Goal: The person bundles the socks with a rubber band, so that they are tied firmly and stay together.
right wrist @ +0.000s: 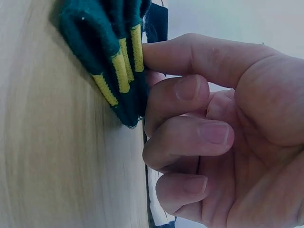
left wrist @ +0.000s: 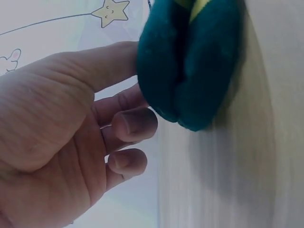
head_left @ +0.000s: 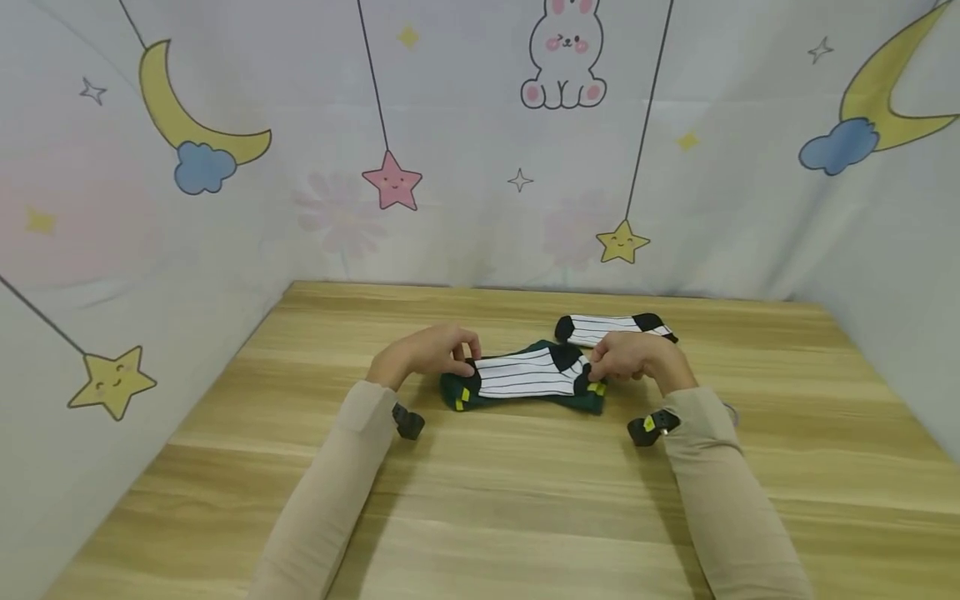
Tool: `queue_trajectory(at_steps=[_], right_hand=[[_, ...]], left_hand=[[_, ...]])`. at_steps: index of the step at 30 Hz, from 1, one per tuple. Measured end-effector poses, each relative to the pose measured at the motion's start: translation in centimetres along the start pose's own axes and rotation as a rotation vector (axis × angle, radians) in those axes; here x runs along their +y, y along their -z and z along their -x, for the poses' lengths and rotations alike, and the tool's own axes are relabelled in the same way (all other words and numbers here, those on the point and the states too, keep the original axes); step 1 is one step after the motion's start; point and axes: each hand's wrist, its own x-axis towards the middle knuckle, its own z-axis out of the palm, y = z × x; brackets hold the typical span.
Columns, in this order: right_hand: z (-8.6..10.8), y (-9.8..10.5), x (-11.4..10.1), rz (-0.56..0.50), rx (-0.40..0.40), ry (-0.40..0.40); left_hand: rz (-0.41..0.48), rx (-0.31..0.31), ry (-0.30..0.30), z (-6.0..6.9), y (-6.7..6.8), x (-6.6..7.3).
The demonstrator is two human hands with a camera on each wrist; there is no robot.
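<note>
A white sock with thin black stripes and black heel, toe and cuff (head_left: 525, 373) lies flat on top of dark green socks (head_left: 581, 403) with yellow bands. At its left end my left hand (head_left: 431, 350) pinches the black part between thumb and fingers; the index fingertip is hidden behind the green ends (left wrist: 209, 71) in the left wrist view. At the right end my right hand (head_left: 633, 354) pinches the other black end with thumb and index finger. Its remaining fingers (right wrist: 187, 137) are curled beside the yellow-banded green edge (right wrist: 85, 28).
A second white striped sock (head_left: 603, 327) with black ends lies just behind the pile, partly hidden by my right hand. The wooden table (head_left: 510, 500) meets a printed curtain (head_left: 465, 233) at the back and sides. Each wrist wears a small black camera (head_left: 408, 422).
</note>
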Motion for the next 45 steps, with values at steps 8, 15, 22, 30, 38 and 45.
queue_trajectory(at_steps=[8,15,22,30,38,45], right_hand=[[0.08,0.09,-0.24,0.041,0.021,-0.021],[0.04,0.28,-0.28,0.076,0.028,-0.038],[0.22,0.34,-0.34,0.082,0.021,-0.037],[0.05,0.22,-0.14,0.085,0.024,-0.008],[0.01,0.20,-0.25,0.090,0.027,0.010],[0.07,0.18,-0.21,0.076,0.022,-0.001]], left_hand=[[-0.025,-0.002,0.023,0.18,0.09,0.20],[-0.031,-0.013,0.049,0.19,0.16,0.18],[-0.047,-0.003,0.061,0.13,0.22,0.26],[-0.080,0.021,0.077,0.07,0.11,0.48],[-0.128,0.046,0.090,0.10,0.06,0.38],[-0.141,0.035,0.084,0.02,-0.02,0.41]])
